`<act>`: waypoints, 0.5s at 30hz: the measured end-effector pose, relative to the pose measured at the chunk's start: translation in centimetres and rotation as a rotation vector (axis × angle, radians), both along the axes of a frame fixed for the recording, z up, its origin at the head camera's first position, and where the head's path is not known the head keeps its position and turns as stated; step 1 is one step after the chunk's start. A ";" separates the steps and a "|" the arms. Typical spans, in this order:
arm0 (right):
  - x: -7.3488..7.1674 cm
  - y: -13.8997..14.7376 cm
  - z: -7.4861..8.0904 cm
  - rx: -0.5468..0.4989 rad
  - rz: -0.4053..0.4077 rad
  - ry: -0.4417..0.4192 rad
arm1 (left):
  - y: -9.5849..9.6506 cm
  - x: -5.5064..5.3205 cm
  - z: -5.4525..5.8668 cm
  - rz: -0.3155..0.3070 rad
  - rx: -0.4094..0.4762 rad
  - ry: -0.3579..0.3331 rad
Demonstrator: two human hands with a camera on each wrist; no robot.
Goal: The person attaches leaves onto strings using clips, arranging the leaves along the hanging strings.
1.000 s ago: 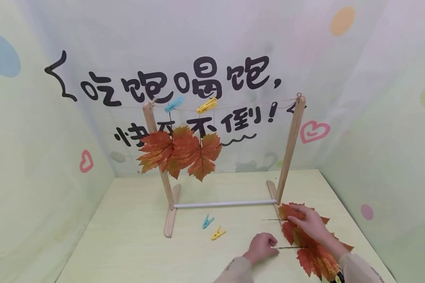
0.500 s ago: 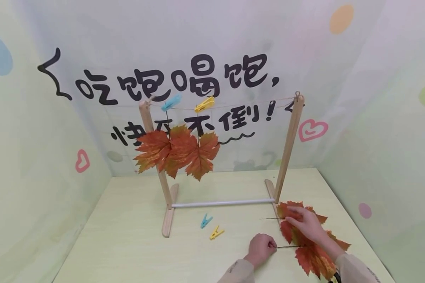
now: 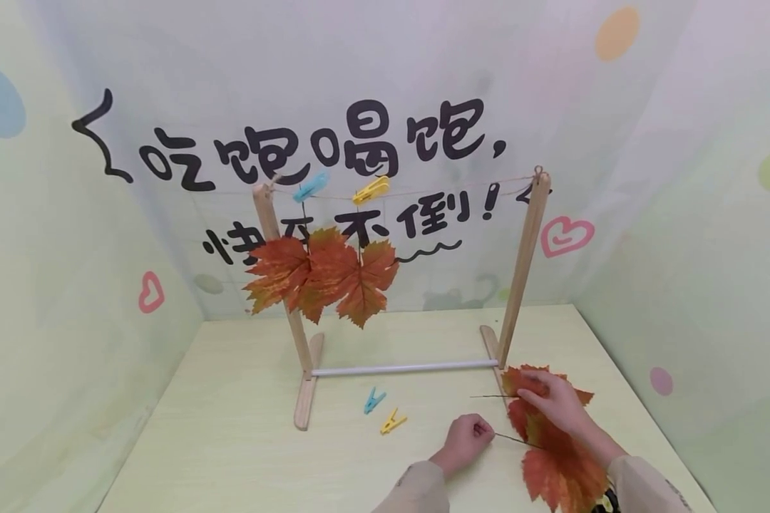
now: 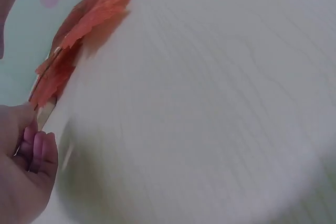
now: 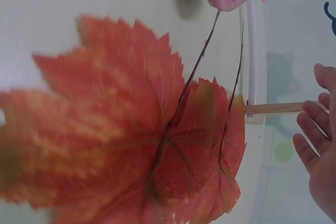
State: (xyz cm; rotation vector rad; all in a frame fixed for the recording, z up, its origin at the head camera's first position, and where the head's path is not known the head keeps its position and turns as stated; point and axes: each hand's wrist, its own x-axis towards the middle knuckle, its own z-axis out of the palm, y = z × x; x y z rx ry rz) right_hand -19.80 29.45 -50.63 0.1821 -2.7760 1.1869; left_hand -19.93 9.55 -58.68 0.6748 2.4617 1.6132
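My left hand (image 3: 465, 443) pinches the thin dark stem of the nearer red-orange maple leaf (image 3: 561, 474). In the right wrist view this leaf (image 5: 105, 124) fills much of the frame, with its stem running up to the left fingertips. The farther maple leaf (image 3: 522, 420) lies partly under it at the table's right, its stem pointing left. Over that farther leaf is my right hand (image 3: 558, 407). In the right wrist view the right hand (image 5: 320, 135) has loosely bent, spread fingers with nothing between them.
A wooden stand (image 3: 526, 271) with a string carries two maple leaves (image 3: 362, 281), hung by a blue clothespin (image 3: 311, 187) and a yellow clothespin (image 3: 372, 190). Another blue clothespin (image 3: 373, 400) and yellow clothespin (image 3: 393, 422) lie on the table (image 3: 244, 442).
My left hand has gripped the nearer leaf's stem and drawn it up and slightly left; that leaf has shifted and tilted. The right hand has barely moved.
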 end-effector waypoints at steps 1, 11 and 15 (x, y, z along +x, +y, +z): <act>-0.1 -0.1 0.1 -0.001 -0.002 -0.004 | -0.1 -0.1 0.2 0.003 0.032 -0.024; -1.2 -1.3 1.1 -0.003 0.044 -0.006 | -1.3 -1.4 2.9 0.080 0.375 -0.280; -1.9 -1.7 1.9 -0.022 0.060 -0.014 | -2.3 -1.9 4.5 0.111 0.464 -0.340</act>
